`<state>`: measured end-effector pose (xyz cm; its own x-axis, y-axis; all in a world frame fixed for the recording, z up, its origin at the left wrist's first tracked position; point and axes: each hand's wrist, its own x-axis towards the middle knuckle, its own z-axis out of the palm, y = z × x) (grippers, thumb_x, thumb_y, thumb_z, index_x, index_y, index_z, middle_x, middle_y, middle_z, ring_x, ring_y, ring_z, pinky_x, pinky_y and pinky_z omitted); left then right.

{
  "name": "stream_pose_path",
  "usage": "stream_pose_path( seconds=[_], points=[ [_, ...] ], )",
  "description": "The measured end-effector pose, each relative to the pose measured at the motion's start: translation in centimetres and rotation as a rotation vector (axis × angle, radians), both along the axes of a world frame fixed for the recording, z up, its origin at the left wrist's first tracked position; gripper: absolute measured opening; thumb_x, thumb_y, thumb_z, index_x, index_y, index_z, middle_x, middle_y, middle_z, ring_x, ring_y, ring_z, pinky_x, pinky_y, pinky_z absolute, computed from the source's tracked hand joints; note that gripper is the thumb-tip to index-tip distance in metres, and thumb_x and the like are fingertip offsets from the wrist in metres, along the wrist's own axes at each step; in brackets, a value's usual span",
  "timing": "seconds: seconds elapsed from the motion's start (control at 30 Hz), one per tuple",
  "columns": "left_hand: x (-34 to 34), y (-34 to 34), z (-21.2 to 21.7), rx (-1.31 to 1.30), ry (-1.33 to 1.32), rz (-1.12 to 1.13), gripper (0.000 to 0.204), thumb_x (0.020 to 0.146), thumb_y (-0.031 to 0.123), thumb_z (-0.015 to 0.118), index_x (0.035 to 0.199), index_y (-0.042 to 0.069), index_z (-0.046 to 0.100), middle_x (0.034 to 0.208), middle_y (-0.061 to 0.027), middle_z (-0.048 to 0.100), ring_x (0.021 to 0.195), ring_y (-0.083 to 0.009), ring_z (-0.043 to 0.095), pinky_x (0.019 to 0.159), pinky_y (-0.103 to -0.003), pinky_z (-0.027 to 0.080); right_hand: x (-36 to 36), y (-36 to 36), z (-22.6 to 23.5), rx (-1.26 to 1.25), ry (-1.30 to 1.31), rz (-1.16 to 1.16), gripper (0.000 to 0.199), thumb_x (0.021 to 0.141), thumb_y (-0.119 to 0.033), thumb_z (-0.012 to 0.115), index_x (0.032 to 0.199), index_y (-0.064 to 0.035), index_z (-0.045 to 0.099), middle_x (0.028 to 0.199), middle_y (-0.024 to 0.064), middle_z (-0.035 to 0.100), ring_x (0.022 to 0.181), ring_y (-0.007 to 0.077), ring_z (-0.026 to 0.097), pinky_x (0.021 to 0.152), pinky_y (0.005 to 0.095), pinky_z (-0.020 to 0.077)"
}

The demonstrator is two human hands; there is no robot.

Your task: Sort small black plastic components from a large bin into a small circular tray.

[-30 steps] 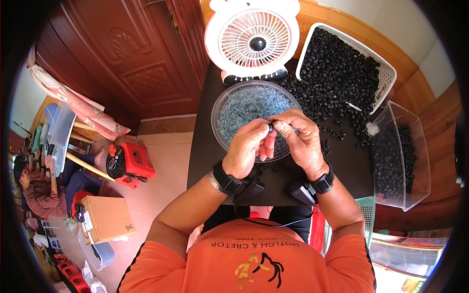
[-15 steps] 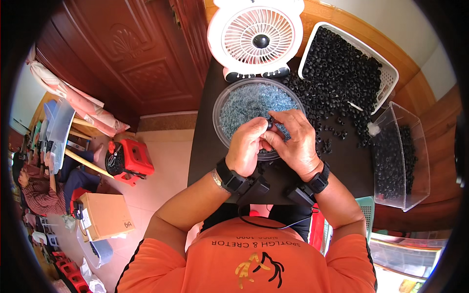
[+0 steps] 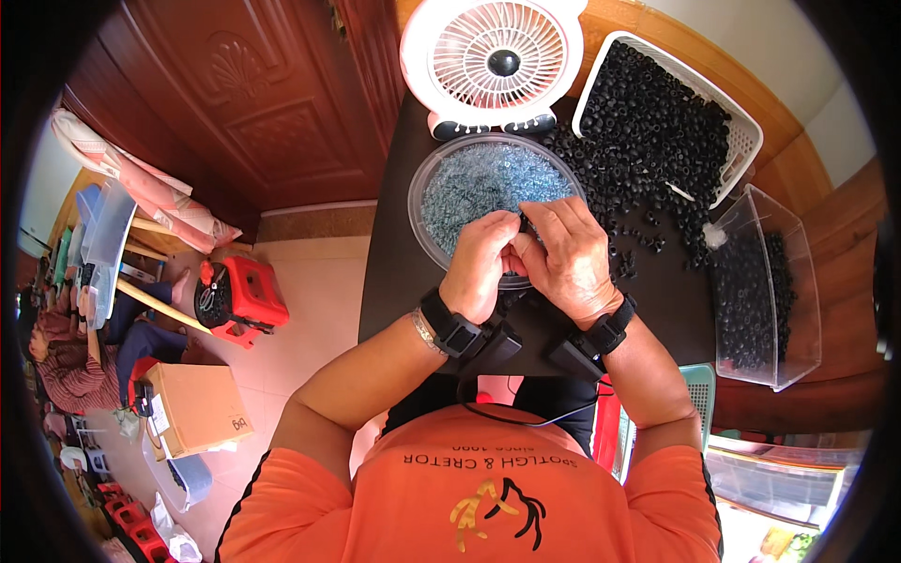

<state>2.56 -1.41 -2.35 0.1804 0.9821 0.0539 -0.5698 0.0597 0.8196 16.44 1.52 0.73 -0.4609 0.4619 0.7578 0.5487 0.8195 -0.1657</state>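
Observation:
My left hand (image 3: 481, 267) and my right hand (image 3: 570, 261) meet over the near edge of a round clear tub (image 3: 419, 230). Their fingertips pinch together around a small black part (image 3: 523, 221), mostly covered by thumbs and fingers. Whether a second small piece sits in the pinch, I cannot make out. The tub is full of tiny clear-blue plastic pieces (image 3: 479, 178). Right of the tub, many small black ring-shaped parts (image 3: 601, 155) lie heaped on the dark table (image 3: 389, 281).
A white basket (image 3: 748, 141) spills black parts onto the table. A clear bin (image 3: 793, 361) with more stands at the right. Behind the tub is a pink-and-white fan (image 3: 441, 84). A red stool (image 3: 258, 291), a cardboard box (image 3: 202, 403) and a seated person (image 3: 80, 380) are at left.
My fingers have closed further over the small black part, so less of it shows. Both hands stay together at the tub's near edge, and the view has shifted slightly.

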Motion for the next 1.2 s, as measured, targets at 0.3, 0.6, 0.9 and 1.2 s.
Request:
stream_pose_path(
  seconds=[0.3,0.6,0.9,1.2],
  points=[
    [-0.3,0.0,0.0,-0.033,0.029,-0.021,0.022,0.096,0.022,0.041,0.093,0.006,0.055,0.081,-0.0009,0.057,0.073,-0.0094,0.056,0.068,-0.026,0.047,-0.1,-0.4,-0.2,0.010,-0.059,0.008,0.023,0.071,-0.007,0.068,0.091,0.0001,0.060,0.080,0.0106,0.059,0.074,0.0280,0.056,0.068,0.0361,0.0479],
    [0.3,-0.1,1.2,0.034,-0.049,-0.019,0.024,0.096,0.023,0.042,0.097,0.003,0.056,0.085,-0.0028,0.058,0.074,-0.0100,0.055,0.068,-0.024,0.043,0.3,0.0,0.4,0.005,0.021,0.044,0.032,0.068,-0.013,0.071,0.097,-0.0028,0.062,0.085,0.0093,0.062,0.078,0.0275,0.059,0.071,0.0371,0.0494],
    [0.5,0.0,1.1,0.038,-0.067,0.022,0.024,0.095,0.023,0.044,0.094,0.002,0.056,0.083,-0.0035,0.057,0.073,-0.0102,0.053,0.066,-0.026,0.043,0.4,-0.4,0.5,-0.071,0.110,0.066,0.032,0.066,-0.010,0.072,0.095,-0.0027,0.061,0.088,0.0101,0.061,0.080,0.0291,0.058,0.073,0.0382,0.0492],
    [-0.1,-0.2,0.4,0.030,0.031,0.011,0.027,0.095,0.027,0.040,0.090,0.005,0.053,0.074,-0.0057,0.059,0.067,-0.0142,0.056,0.062,-0.026,0.044,0.2,-0.1,-0.2,-0.109,0.116,0.064,0.026,0.070,-0.009,0.068,0.093,-0.0012,0.059,0.088,0.0132,0.058,0.085,0.0315,0.056,0.076,0.0388,0.0479]
  ],
)
